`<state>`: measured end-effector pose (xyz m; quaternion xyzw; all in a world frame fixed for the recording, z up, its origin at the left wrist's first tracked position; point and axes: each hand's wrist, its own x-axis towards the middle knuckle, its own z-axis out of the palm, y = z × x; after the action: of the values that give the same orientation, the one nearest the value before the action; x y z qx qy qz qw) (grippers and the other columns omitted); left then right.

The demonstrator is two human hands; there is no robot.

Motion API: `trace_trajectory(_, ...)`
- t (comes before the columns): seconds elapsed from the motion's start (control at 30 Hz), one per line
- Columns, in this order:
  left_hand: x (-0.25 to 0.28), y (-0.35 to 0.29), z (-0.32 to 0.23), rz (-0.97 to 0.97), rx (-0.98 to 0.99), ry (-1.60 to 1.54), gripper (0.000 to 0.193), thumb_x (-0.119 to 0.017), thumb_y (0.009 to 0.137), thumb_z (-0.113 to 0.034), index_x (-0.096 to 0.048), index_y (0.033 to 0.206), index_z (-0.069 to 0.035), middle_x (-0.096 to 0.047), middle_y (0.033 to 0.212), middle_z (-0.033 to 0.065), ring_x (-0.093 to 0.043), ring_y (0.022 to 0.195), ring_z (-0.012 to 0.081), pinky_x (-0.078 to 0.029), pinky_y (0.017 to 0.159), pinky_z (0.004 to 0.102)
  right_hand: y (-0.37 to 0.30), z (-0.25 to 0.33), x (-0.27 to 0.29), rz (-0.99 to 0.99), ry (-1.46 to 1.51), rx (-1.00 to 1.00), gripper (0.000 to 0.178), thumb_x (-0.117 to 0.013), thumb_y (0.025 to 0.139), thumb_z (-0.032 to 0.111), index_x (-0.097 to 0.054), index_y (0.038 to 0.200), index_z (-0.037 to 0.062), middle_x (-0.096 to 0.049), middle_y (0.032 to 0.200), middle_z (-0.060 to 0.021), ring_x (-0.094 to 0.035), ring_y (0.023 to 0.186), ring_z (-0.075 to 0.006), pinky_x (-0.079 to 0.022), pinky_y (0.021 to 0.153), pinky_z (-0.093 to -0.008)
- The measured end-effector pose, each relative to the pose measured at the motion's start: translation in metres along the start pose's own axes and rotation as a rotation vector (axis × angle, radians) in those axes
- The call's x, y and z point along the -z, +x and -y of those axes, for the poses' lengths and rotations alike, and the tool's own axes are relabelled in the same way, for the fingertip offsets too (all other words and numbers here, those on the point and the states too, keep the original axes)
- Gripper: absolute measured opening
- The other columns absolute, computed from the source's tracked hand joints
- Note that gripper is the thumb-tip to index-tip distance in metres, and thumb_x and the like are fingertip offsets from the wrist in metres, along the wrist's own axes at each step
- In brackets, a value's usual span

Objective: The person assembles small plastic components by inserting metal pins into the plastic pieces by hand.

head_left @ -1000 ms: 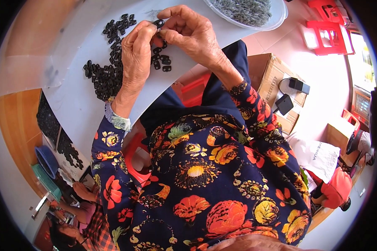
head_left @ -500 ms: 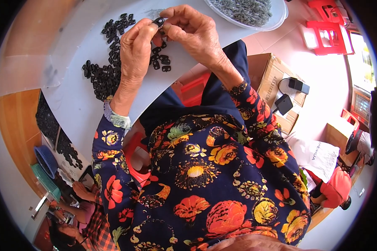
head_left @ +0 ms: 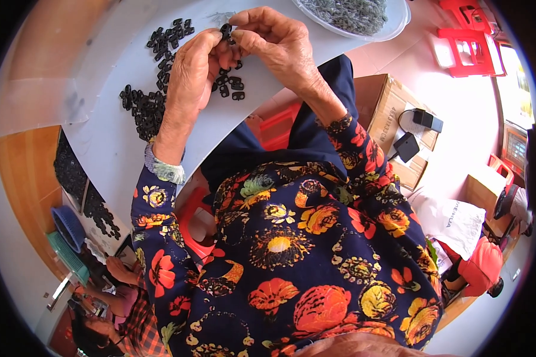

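Between my two hands, above the pale table (head_left: 110,149), is a small black plastic piece (head_left: 226,31) with a hole in it. My left hand (head_left: 192,70) pinches it from the left with thumb and fingertips. From the right, my right hand (head_left: 278,46) grips it between thumb and forefinger, the other fingers curled. Left of my left wrist lies a heap of similar black pieces (head_left: 144,113), and several loose ones (head_left: 228,85) lie just right of that hand. Whether a smaller part sits in the fingers I cannot tell.
A white tub (head_left: 406,21) of small greyish pieces stands at the far right of the table. Cardboard box (head_left: 382,113) and red stools (head_left: 466,52) are to the right. At lower left, a person in a checked shirt (head_left: 146,324) sits near blue and green baskets (head_left: 68,229).
Both hands stay at about the same spot. The black piece has turned more upright, and my left fingers have shifted around it, their tips now curled lower beneath it.
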<state>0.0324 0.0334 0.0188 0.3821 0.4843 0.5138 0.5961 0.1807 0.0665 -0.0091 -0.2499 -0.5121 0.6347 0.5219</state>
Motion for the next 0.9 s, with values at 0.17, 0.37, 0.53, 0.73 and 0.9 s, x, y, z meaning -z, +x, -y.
trace_trajectory(0.17,-0.0014,-0.0034,-0.0003,-0.053,-0.02,0.054,0.024,-0.047,0.09,-0.016,-0.051,0.071,-0.001,-0.05,0.066,0.0035,-0.048,0.062,0.013,-0.043,0.064,0.0264,-0.0007,0.0014,-0.0003,0.025,0.038,-0.03,0.014,-0.059,0.086,0.003,-0.059,0.096,-0.0063,-0.064,0.078,-0.0056,-0.06,0.069,-0.0087,-0.052,0.068,-0.0233)
trace_trajectory(0.37,-0.0031,0.0005,0.0005,-0.114,0.005,-0.089,0.023,-0.047,0.089,-0.016,-0.051,0.071,-0.002,-0.05,0.067,0.0047,-0.049,0.061,0.0142,-0.043,0.064,0.0289,-0.0028,0.0072,0.0015,0.071,0.007,-0.069,0.016,-0.059,0.087,0.007,-0.061,0.098,-0.0046,-0.062,0.084,-0.0031,-0.057,0.073,-0.0075,-0.049,0.07,-0.0226)
trace_trajectory(0.53,0.006,0.0051,-0.0029,0.015,0.061,-0.231,0.022,-0.045,0.089,-0.017,-0.048,0.072,-0.002,-0.048,0.068,0.0063,-0.05,0.065,0.0185,-0.045,0.069,0.0338,-0.0011,0.0035,0.001,0.039,0.032,-0.073,0.014,-0.059,0.087,0.006,-0.061,0.096,-0.0047,-0.062,0.083,-0.0029,-0.056,0.071,-0.0074,-0.049,0.069,-0.0222)
trace_trajectory(0.73,0.0017,0.0031,-0.0063,-0.04,0.083,-0.218,0.022,-0.045,0.089,-0.017,-0.049,0.075,-0.001,-0.048,0.067,0.0069,-0.049,0.065,0.0187,-0.045,0.07,0.0334,0.0001,0.0045,0.0007,0.025,0.058,-0.057,0.014,-0.061,0.086,0.005,-0.06,0.094,-0.0064,-0.064,0.077,-0.0065,-0.061,0.07,-0.0096,-0.053,0.066,-0.0243)
trace_trajectory(0.9,0.0019,0.0034,-0.0071,-0.018,0.069,-0.156,0.022,-0.045,0.089,-0.017,-0.05,0.075,0.0,-0.049,0.067,0.0066,-0.05,0.065,0.0175,-0.045,0.069,0.0323,0.0006,0.0048,-0.0002,0.034,0.132,-0.084,0.015,-0.06,0.086,0.004,-0.056,0.096,-0.0069,-0.065,0.078,-0.0092,-0.063,0.07,-0.0113,-0.054,0.065,-0.0252)
